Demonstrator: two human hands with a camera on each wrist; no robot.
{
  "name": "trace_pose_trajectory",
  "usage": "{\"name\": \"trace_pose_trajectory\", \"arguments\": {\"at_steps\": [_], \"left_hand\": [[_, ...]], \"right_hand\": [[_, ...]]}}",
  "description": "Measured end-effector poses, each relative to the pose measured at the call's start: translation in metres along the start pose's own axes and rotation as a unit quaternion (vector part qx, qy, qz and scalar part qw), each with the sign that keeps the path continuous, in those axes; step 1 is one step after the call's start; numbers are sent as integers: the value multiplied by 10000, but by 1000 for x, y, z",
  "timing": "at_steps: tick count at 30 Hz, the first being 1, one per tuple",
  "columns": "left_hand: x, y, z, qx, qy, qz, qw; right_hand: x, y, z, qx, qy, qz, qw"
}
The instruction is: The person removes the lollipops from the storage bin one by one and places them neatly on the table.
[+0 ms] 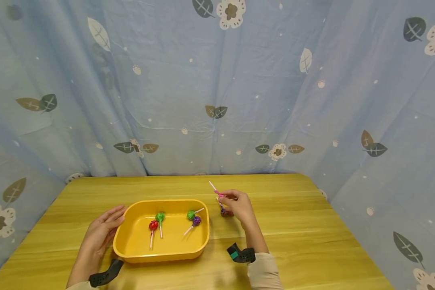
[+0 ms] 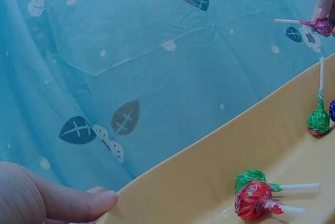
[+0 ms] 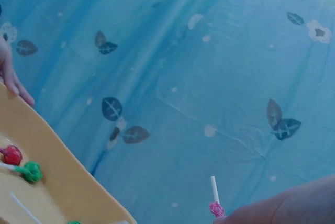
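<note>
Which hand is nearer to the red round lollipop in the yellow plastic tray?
Left. The left hand touches the left end of the tray, left of the red lollipop; the right hand is farther, right of the tray.

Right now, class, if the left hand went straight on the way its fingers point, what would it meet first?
Most likely the yellow tray: the left hand is right at its left rim, though exact contact is hard to judge.

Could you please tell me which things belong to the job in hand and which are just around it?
Job:
tray, touched by left hand
four lollipops inside it
pink lollipop, in right hand
partly hidden candy nearby

Just around:
table
curtain
wrist cameras
</note>
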State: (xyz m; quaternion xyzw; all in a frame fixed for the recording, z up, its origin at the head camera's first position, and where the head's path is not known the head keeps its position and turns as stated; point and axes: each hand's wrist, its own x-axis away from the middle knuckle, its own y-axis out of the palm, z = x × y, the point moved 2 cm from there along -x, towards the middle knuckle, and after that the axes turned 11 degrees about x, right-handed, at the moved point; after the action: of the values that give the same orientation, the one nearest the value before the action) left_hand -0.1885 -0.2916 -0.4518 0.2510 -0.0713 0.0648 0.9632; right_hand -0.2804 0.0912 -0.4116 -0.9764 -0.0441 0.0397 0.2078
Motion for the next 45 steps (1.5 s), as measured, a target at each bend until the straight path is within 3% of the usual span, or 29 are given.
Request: {"name": "trace_pose_trajectory", "arguments": {"at_steps": [7,11,18,22,33,39,45], "left_hand": [[0,0,-1,-220,-190,187,9994],[1,1,0,-439,-258,220,9985],[1,0,0,-448,-280,256,9983],[1,-1,-1,-474,-257,241,9983],[0,-2,-3,-367,-200,233,9989],[0,-1,-2,-135,-108,131,9998],[1,0,-2,-278,-216,224,9991]], "right_hand": [[-4,-25,20,-80,344,537,9979],[-6,-41,33,231,573,920,9938],[-8,-57,55,627,1102,1182,9849],[-9,-58,66,659,1297,1231,9817],[-12,-54,89,1188,1229,1306,9766],[-12,-51,95,1552,1165,1532,9690],[-12,-48,95,1939,1101,1748,9590]]}}
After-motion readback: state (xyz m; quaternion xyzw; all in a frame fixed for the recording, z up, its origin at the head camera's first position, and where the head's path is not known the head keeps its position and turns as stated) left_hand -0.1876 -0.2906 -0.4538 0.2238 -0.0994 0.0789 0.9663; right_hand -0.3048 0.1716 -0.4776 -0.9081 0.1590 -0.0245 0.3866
